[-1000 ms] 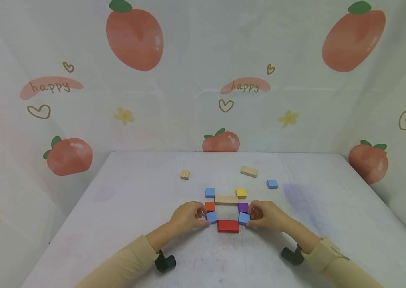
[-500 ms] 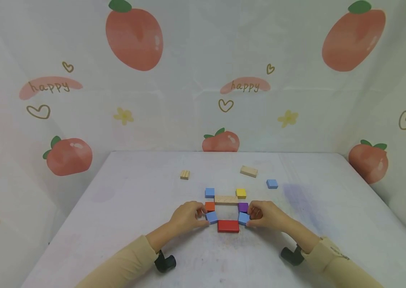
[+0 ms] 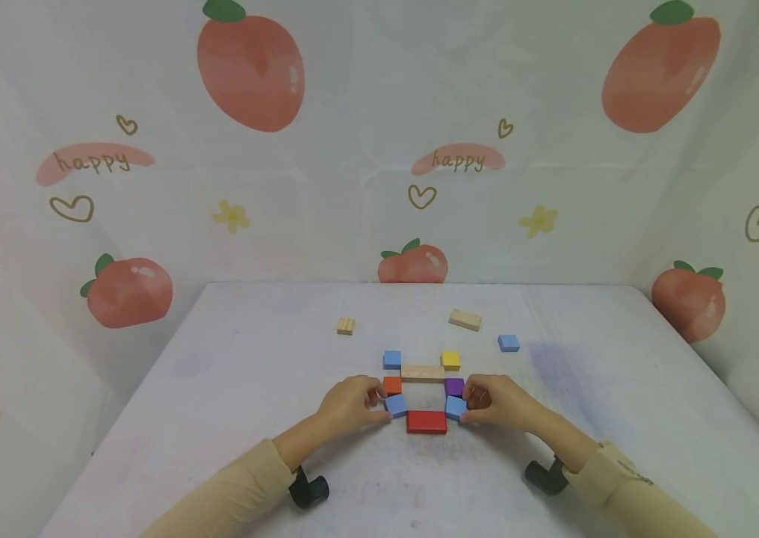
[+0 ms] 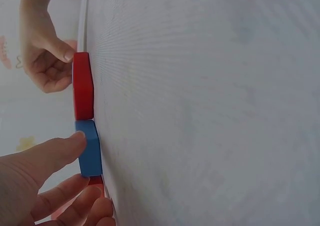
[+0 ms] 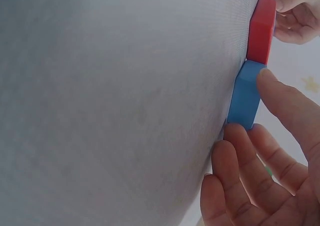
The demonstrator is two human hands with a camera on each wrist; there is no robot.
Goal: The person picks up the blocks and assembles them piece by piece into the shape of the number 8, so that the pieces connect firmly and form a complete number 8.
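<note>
In the head view, my left hand (image 3: 351, 403) pinches a tilted blue block (image 3: 396, 406) by its outer side. Opposite it, my right hand (image 3: 506, 403) holds another angled blue block (image 3: 456, 408) between thumb and fingers. A long red block (image 3: 426, 422) lies at the front between them; both wrist views show the blue blocks up against its ends. Behind the left blue block is an orange-red block (image 3: 392, 385), and a purple block (image 3: 454, 387) sits behind the right one. A wooden plank (image 3: 423, 373) crosses farther back, with a blue square block (image 3: 392, 360) and a yellow block (image 3: 450, 362) at its ends.
Toward the back of the white table (image 3: 218, 388) lie a small striped wooden block (image 3: 346, 326), a plain wooden block (image 3: 465, 320) and a loose blue block (image 3: 509, 344). A fruit-printed cloth (image 3: 352, 202) hangs behind the table.
</note>
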